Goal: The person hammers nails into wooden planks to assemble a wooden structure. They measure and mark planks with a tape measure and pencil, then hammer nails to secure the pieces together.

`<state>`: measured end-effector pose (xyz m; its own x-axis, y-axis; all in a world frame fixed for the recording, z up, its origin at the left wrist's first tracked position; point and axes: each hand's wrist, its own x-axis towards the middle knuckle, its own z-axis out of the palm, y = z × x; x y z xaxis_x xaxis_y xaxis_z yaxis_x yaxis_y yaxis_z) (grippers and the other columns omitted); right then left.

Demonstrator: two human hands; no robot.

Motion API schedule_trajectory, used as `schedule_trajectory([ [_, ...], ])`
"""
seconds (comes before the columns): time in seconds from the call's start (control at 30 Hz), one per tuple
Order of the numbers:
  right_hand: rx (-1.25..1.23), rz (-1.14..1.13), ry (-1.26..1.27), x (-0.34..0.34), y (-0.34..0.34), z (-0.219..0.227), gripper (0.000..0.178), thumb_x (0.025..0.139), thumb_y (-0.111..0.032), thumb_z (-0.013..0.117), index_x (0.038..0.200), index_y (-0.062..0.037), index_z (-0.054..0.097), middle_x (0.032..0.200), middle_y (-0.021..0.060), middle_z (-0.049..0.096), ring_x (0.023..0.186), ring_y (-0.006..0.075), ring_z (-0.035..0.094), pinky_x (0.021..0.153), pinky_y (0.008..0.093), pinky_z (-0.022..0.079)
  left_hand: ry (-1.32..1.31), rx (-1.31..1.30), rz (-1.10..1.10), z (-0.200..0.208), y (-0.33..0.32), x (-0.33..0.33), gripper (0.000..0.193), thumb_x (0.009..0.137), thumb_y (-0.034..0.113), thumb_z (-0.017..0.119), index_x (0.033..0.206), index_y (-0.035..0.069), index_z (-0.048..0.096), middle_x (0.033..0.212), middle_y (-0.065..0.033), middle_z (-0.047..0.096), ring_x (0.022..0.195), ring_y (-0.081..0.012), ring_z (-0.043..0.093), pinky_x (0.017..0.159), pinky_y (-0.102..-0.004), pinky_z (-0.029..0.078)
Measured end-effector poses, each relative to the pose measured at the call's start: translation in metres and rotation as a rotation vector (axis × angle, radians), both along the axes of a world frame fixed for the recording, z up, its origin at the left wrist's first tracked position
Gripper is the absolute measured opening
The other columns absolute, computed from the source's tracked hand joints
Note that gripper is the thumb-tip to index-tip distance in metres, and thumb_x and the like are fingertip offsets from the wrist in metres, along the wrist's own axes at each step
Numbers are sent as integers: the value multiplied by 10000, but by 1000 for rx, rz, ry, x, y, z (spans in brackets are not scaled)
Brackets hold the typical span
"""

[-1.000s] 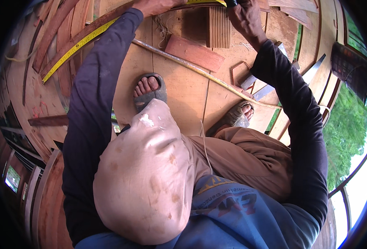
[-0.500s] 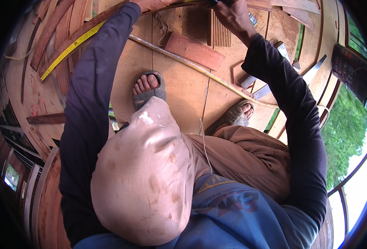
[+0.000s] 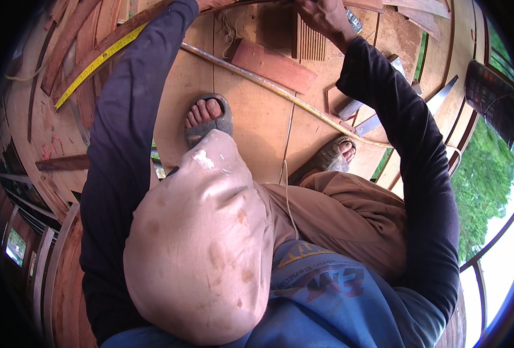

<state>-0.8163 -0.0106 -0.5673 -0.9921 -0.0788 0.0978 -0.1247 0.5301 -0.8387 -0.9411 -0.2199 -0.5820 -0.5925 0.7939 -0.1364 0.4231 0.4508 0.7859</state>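
Observation:
At the top edge, my left hand (image 3: 213,4) rests by a long, curved reddish-brown wooden board (image 3: 155,10); its fingers are cut off by the picture's edge. A yellow tape measure blade (image 3: 101,59) lies stretched along that board and passes behind my left forearm. My right hand (image 3: 328,22) is at the board's other visible stretch, fingers bent together at the top edge. What it pinches, if anything, is hidden. Just below it stands a ribbed wooden block (image 3: 312,40).
A reddish plank offcut (image 3: 274,65) and a long, thin worn rod (image 3: 245,79) lie on the plank floor before my sandalled feet. To the right are a handsaw blade (image 3: 442,94) and a metal square (image 3: 368,124). Long boards (image 3: 85,29) are piled at the far left. Gaps open between floor planks.
Both hands have shifted slightly up, further out of the picture, and the right one a little left. The tape blade has barely moved.

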Motion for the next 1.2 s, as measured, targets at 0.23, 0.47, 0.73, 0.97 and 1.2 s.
schedule_trajectory([
  [0.23, -74, 63, 134, -4, -3, -7, 497, 926, -473, 647, 1019, 14, 677, 762, 139, 665, 685, 261, 645, 636, 394, 492, -43, 9, 1, 0, 0, 0, 200, 804, 168, 743, 927, 13, 718, 816, -148, 731, 780, -219, 698, 751, -362, 543],
  [0.47, 39, -51, 112, 0, -6, -10, 374, 924, -345, 637, 998, 20, 673, 767, 197, 655, 720, 348, 670, 652, 433, 502, 37, 3, 2, -2, -1, 0, 210, 799, 178, 754, 925, 14, 713, 840, -150, 727, 815, -234, 702, 769, -363, 543],
  [0.73, 39, -81, 44, 1, -12, -4, 366, 929, -341, 657, 1001, 18, 673, 770, 205, 659, 735, 362, 678, 662, 446, 505, 63, -9, 6, 0, 0, 1, 223, 790, 183, 756, 935, 18, 714, 871, -162, 727, 848, -250, 702, 791, -374, 542],
  [0.97, 63, -81, 243, -2, -7, -25, 327, 903, -297, 681, 1026, 7, 678, 806, 208, 673, 776, 367, 681, 704, 460, 517, 44, 1, 10, -1, 0, 0, 221, 792, 181, 755, 944, 23, 721, 876, -164, 728, 853, -247, 703, 792, -372, 542],
  [1.2, 95, -23, 214, -4, -4, -24, 302, 868, -255, 698, 1026, 1, 676, 797, 204, 674, 759, 383, 670, 692, 461, 516, 7, -13, 13, 1, 1, 1, 206, 801, 176, 758, 931, 19, 726, 865, -157, 730, 831, -231, 701, 777, -361, 541],
])
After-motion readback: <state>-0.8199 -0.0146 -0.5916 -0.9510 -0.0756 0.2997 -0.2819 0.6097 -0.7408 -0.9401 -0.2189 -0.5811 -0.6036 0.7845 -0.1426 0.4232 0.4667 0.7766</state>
